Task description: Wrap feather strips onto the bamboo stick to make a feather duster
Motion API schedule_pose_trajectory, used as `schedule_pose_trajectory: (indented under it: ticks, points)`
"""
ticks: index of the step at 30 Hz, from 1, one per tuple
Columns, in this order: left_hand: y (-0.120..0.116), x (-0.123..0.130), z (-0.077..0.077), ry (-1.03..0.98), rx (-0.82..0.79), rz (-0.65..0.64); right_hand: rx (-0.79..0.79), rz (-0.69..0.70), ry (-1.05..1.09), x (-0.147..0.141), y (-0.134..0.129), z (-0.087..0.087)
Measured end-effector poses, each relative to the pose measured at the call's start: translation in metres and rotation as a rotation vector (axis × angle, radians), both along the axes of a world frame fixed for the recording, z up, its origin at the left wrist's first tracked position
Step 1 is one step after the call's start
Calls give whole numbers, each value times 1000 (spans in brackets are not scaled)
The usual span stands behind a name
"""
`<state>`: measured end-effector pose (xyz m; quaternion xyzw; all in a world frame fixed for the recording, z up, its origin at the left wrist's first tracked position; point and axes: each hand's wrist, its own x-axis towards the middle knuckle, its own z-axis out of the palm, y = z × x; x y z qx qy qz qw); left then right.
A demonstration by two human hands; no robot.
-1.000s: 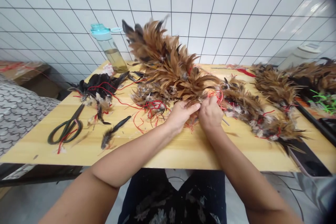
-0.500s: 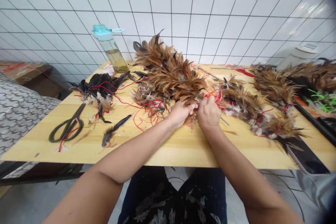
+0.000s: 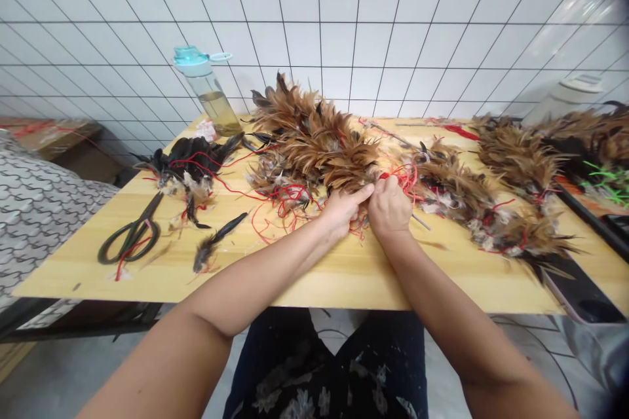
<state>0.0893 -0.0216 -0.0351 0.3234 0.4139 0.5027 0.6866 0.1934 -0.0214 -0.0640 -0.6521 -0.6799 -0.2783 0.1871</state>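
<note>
A large feather duster point(image 3: 319, 137) with bushy brown feathers lies slanted across the table, its lower end at my hands. My left hand point(image 3: 341, 209) is closed at the base of the feathers, its index finger pointing toward my other hand. My right hand point(image 3: 390, 208) makes a fist beside it, closed on the duster's thin stick point(image 3: 421, 222), whose end shows past the wrist. Loops of red string point(image 3: 405, 177) come out behind that fist, and the palm side of both hands is hidden. More red string point(image 3: 289, 200) tangles left of the hands.
Black-handled scissors point(image 3: 130, 239), a loose dark feather point(image 3: 216, 242) and black feather bunches point(image 3: 189, 160) lie left. A water bottle point(image 3: 211, 95) stands at the back. To the right are brown feather bunches point(image 3: 455, 183) and a phone point(image 3: 584, 291) near the table's front edge.
The feather duster's far end has dropped lower and the duster has turned slightly. My left index finger has straightened toward my right hand. The view has shifted a little.
</note>
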Motion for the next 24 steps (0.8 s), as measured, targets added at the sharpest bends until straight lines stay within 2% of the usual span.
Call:
schedule_pose_trajectory:
  ticks: [6, 15, 24]
  points:
    - [7, -1, -4, -23, 8, 73, 25, 32, 10, -5, 3, -2]
    - [11, -3, -11, -106, -23, 46, 14, 127, -36, -4, 3, -2]
    - [10, -11, -11, -172, 33, -24, -16, 136, 16, -9, -2, -1]
